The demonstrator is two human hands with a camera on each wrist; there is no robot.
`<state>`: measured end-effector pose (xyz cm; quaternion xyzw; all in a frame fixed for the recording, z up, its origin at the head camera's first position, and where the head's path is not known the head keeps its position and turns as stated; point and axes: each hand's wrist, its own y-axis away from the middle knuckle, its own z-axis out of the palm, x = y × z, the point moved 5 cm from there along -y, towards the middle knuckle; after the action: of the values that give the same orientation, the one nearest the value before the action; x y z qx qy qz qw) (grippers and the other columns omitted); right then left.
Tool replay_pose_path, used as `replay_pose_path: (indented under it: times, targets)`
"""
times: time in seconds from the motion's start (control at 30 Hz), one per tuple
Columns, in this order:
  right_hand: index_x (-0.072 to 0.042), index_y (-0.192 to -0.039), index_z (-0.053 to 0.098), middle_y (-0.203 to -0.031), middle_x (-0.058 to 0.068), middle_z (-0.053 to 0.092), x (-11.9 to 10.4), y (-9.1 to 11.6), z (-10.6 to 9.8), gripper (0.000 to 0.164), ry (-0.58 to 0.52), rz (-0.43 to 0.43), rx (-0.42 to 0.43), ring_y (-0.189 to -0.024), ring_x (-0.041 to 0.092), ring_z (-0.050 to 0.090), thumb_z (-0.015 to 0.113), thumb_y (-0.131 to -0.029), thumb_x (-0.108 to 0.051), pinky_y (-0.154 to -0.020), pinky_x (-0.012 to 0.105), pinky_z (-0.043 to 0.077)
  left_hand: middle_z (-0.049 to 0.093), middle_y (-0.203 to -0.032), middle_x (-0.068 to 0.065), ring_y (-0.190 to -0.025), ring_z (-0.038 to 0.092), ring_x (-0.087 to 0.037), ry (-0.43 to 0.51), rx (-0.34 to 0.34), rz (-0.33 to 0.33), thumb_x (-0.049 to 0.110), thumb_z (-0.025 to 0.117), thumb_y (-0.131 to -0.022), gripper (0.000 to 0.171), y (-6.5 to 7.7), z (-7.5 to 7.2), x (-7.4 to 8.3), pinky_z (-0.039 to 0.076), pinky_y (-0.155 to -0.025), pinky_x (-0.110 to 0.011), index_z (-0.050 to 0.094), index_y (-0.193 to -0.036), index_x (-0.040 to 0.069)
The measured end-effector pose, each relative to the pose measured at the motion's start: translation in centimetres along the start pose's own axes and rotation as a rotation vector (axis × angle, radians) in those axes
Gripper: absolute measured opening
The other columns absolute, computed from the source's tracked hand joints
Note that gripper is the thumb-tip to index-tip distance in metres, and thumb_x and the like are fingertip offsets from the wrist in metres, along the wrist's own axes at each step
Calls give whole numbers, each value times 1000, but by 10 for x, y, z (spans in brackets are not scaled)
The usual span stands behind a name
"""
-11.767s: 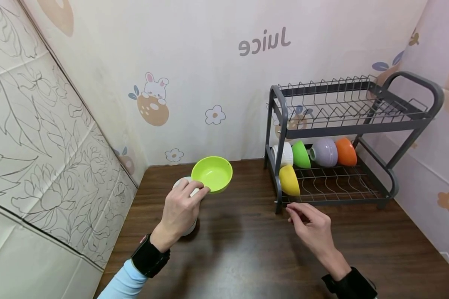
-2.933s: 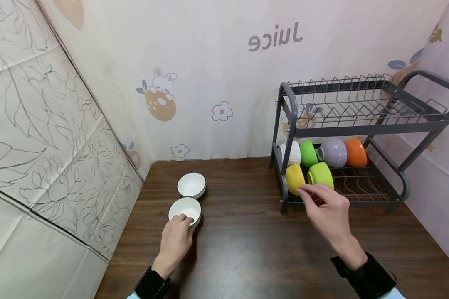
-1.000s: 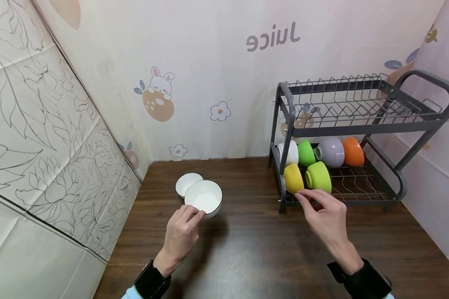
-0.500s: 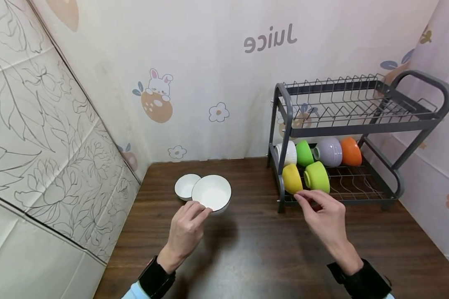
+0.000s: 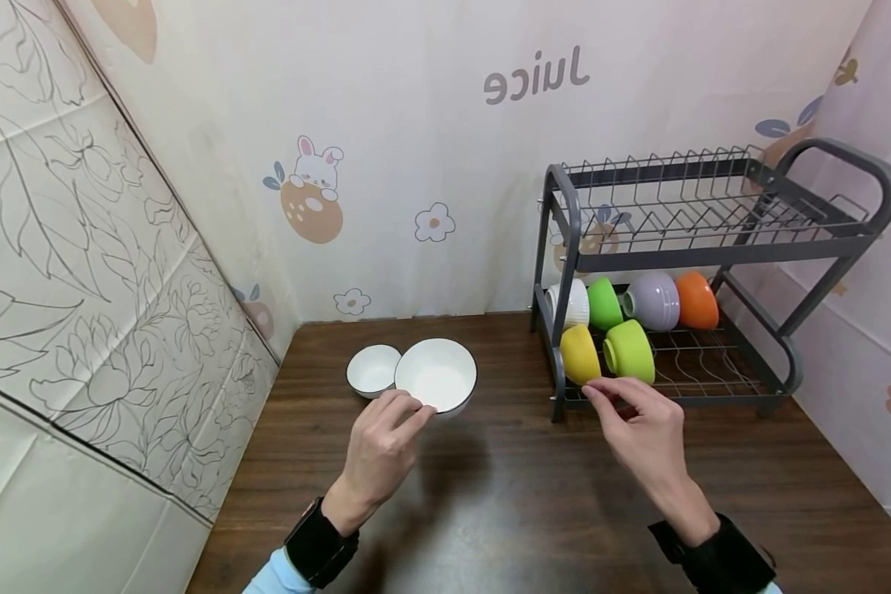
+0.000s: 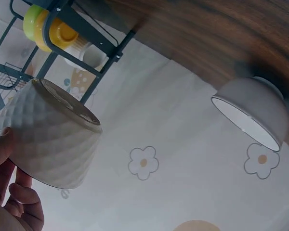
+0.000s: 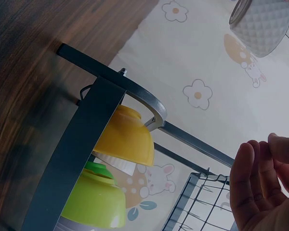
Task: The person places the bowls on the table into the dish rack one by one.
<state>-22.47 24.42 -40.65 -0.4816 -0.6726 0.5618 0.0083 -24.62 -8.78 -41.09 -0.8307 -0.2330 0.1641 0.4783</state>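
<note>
My left hand (image 5: 381, 448) pinches the near rim of a white bowl (image 5: 436, 375), thumb against fingers, and holds it tilted above the table. The bowl has a thin dark rim; the left wrist view shows its diamond-textured outer wall (image 6: 48, 139). A smaller, smooth white bowl (image 5: 372, 370) stands on the table just left of it. My right hand (image 5: 642, 429) hovers before the lower tier's left end, fingers loosely curled with nothing in them. Nearest to it are a yellow bowl (image 5: 580, 355) and a lime-green bowl (image 5: 629, 352), both on their sides in the rack.
A grey two-tier dish rack (image 5: 720, 257) stands on the right of the brown wooden table (image 5: 505, 495). Behind the front bowls sit a white (image 5: 573, 304), a green (image 5: 604, 304), a lilac (image 5: 653, 300) and an orange bowl (image 5: 696, 301). Patterned sheets line the walls.
The lime-green bowl went from my left hand into the rack. My left hand then took the nearer white bowl off the table and carried it up and rightward. My right hand has barely moved lately.
</note>
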Motion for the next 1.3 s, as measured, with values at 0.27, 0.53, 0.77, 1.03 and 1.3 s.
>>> replay_pose_path:
  times: [0.27, 0.53, 0.77, 1.03, 1.3]
  targets:
    - [-7, -101, 82, -93, 3, 76, -2, -1, 0, 26, 5, -4, -2, -79, 2, 62, 86, -81, 10, -67, 11, 48, 65, -90, -3, -86, 65, -25, 5, -17, 6, -9, 67, -86, 25, -10, 5, 6, 52, -65, -36, 80, -99, 8]
    - [-4, -101, 82, -93, 3, 76, -1, 1, 0, 26, -2, 1, -7, -77, 3, 61, 86, -80, 10, -68, 8, 47, 64, -90, -3, -85, 64, -25, 10, -14, 29, -12, 64, -84, 30, -17, 7, 11, 51, -64, -35, 80, -99, 9]
    - [-6, -101, 82, -94, 3, 76, -4, 1, 1, 28, -15, -8, -11, -77, 3, 61, 87, -79, 10, -69, 8, 47, 65, -91, -3, -86, 65, -25, 35, -8, 50, -10, 62, -87, 29, -24, 11, 16, 52, -67, -36, 80, -99, 9]
    - [-8, -101, 81, -95, -1, 75, -12, -2, 6, 28, -10, -43, -89, -77, 5, 60, 87, -79, 9, -68, 10, 48, 65, -92, -2, -87, 65, -24, 35, -13, 67, -11, 62, -87, 30, -33, 14, 20, 49, -63, -33, 80, -100, 10]
    - [-7, -110, 81, -107, 0, 73, -29, -1, 19, 16, -91, -234, -166, -81, 7, 65, 81, -94, -12, -68, 13, 51, 65, -92, -3, -87, 64, -24, 27, -36, 82, -10, 62, -89, 28, -37, 19, 26, 50, -65, -33, 80, -100, 8]
